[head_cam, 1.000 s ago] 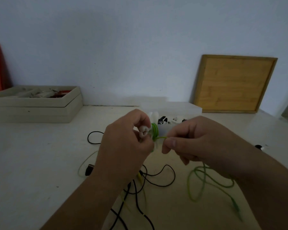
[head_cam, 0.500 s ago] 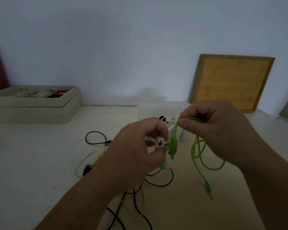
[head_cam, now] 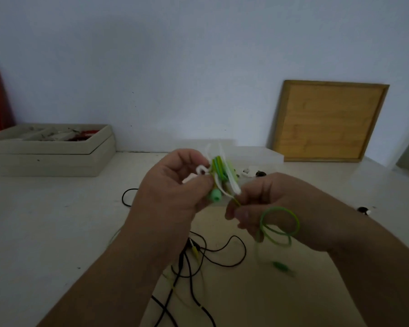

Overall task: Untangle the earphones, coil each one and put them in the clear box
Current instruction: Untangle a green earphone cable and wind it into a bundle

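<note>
**Head view.** We see the left hand (head_cam: 175,192) with its grip clamped on a part-wound bundle of the green earphones (head_cam: 219,172), held in the air in front of the clear box (head_cam: 265,156); the right hand (head_cam: 265,204) has its grip pinched on the loose green cable (head_cam: 280,208), which hangs in loops down to the plug (head_cam: 280,265).

We judge the task about midway: this coil is unfinished and not yet boxed; the black earphones (head_cam: 183,258) lie tangled with a yellowish cable (head_cam: 195,250) on the bench (head_cam: 57,232); small black-and-white items show in the box, too blurred to count.

Count: two hands; one green set; one black set; one yellowish cable; one clear box; one wooden tray (head_cam: 328,121); one beige case (head_cam: 50,152).
</note>
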Tool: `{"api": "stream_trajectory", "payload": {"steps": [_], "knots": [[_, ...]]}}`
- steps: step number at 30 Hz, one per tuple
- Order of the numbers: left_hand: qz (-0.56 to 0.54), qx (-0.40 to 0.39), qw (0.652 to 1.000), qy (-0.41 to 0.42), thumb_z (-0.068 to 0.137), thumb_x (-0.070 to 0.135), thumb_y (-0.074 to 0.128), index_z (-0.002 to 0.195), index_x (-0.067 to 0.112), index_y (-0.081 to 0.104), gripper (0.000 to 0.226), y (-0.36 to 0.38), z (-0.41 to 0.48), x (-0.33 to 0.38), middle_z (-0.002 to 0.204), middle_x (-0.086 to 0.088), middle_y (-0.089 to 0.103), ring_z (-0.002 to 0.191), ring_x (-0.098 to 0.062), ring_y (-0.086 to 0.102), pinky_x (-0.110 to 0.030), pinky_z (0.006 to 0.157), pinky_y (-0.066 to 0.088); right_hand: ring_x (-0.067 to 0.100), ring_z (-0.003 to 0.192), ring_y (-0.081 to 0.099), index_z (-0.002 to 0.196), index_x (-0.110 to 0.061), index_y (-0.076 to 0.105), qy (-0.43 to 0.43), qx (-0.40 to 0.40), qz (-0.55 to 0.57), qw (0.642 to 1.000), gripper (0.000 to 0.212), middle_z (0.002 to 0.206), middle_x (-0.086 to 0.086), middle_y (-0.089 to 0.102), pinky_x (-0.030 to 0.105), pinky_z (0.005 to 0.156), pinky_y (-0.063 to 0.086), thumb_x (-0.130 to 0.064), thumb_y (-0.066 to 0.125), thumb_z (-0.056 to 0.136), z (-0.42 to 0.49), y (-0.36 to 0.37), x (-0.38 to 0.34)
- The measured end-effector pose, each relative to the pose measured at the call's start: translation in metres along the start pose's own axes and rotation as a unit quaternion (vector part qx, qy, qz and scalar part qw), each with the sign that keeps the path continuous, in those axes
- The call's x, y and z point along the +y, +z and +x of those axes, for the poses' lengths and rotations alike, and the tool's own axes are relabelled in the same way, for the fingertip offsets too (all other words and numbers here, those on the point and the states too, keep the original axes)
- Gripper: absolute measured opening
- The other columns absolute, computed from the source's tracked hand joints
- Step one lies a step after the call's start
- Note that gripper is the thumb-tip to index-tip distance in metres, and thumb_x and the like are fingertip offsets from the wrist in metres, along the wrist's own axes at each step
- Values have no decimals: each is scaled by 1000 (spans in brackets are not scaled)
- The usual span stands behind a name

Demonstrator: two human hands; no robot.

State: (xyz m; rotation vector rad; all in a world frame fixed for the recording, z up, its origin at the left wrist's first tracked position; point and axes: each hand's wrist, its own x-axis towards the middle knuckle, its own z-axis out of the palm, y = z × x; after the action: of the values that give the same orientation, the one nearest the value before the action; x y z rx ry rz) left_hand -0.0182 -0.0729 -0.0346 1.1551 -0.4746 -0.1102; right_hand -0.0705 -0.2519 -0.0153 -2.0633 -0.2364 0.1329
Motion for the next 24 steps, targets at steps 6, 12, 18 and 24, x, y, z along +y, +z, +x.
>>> {"api": "stream_trajectory", "payload": {"steps": [6,12,18,24], "knots": [[19,188,982,8,89,-8,58,76,15,61,27,-13,11,-2,78,-7,69,77,-18,68,-26,66,59,13,71,72,89,-18,78,71,-58,-93,991,12,76,6,75,13,67,49,-8,74,83,-17,-30,-2],[88,288,953,24,87,-4,62,77,18,62,23,-22,11,-2,81,-9,69,78,-23,67,-44,81,58,31,106,66,76,-29,78,133,72,-181,972,33,103,1,75,45,99,49,-3,61,86,-26,-52,4],[125,275,953,31,88,-1,63,78,18,63,22,-19,10,-2,83,-7,70,75,-15,70,-35,74,59,26,59,66,71,-8,74,165,205,-133,956,37,80,13,75,29,62,49,11,46,83,-21,-49,1],[90,306,947,47,87,-1,63,79,17,63,20,-21,12,1,88,-11,70,79,-20,71,-35,76,60,14,39,36,91,-16,71,228,161,-91,956,22,67,10,67,27,44,36,-5,52,93,-23,-52,6]]}}
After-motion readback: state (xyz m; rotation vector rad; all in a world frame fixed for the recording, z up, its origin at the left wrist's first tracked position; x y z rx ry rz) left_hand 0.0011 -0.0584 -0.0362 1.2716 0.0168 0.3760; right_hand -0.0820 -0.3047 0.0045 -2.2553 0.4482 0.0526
